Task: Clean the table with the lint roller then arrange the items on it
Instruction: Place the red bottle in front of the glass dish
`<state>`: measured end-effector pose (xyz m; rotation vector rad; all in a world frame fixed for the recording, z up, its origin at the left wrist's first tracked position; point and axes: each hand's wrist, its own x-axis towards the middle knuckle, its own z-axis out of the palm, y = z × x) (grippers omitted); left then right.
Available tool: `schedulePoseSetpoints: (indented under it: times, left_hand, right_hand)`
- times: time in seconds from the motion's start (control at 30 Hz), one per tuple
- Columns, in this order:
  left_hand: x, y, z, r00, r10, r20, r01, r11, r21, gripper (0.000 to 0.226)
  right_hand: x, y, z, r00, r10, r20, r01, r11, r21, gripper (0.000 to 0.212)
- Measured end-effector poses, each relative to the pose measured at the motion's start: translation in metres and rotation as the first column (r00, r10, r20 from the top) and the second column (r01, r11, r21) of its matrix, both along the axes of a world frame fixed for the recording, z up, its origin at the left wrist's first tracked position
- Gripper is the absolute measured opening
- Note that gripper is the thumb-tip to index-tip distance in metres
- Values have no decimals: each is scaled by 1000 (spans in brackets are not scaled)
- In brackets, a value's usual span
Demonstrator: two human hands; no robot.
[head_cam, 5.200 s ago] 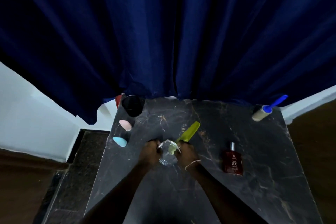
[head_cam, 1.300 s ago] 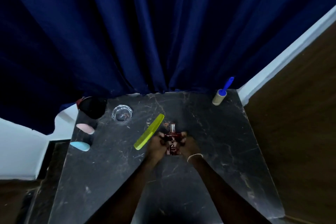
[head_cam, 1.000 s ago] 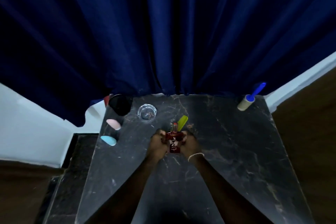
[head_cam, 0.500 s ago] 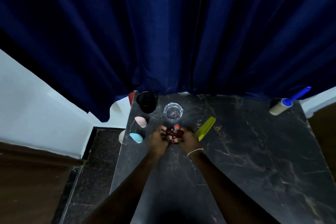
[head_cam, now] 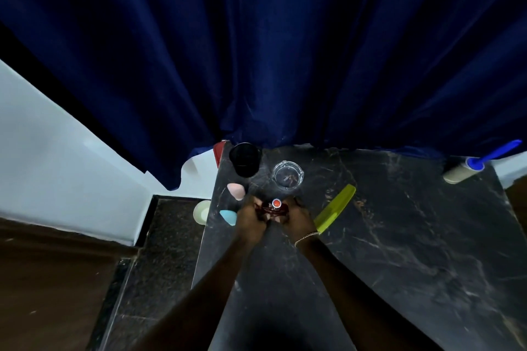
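navy curtain (head_cam: 256,51), white wall (head_cam: 57,151), dk stone floor (head_cam: 159,236)

Both forearms (head_cam: 339,273) are bare; a thin gold-coloured chain bracelet (head_cam: 307,237) circles the right wrist

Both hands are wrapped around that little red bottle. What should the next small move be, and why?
Probably set the red bottle upright on the table just in front of the glass dish, then let go. The left hand and right hand hold it there, between the blue sponge and the green comb, close to the other grouped items.
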<state>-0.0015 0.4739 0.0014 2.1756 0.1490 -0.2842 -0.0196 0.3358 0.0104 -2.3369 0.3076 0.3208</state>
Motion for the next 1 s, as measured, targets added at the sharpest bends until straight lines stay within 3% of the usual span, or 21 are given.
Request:
schedulePoseSetpoints:
  times: [0.6, 0.77, 0.9, 1.0]
  left_hand:
    - [2, 6, -5, 1000, -8, -15, 7, 999, -44, 28]
    - [1, 5, -5, 999, -14, -34, 12, 999, -51, 38]
    - [-6, 4, -5, 996, -1, -87, -3, 998, -55, 59]
    - [-15, 3, -10, 991, 43, -129, -39, 999, 32, 51]
  right_hand:
    - [0, 8, -11, 998, 36, -47, -41, 994, -100, 41]
    - [0, 8, -13, 999, 34, -30, -37, 995, -94, 41]
    - [-2, 6, -12, 999, 35, -26, -37, 995, -90, 49]
    - [-6, 1, -12, 1000, 17, -13, -18, 995, -94, 57]
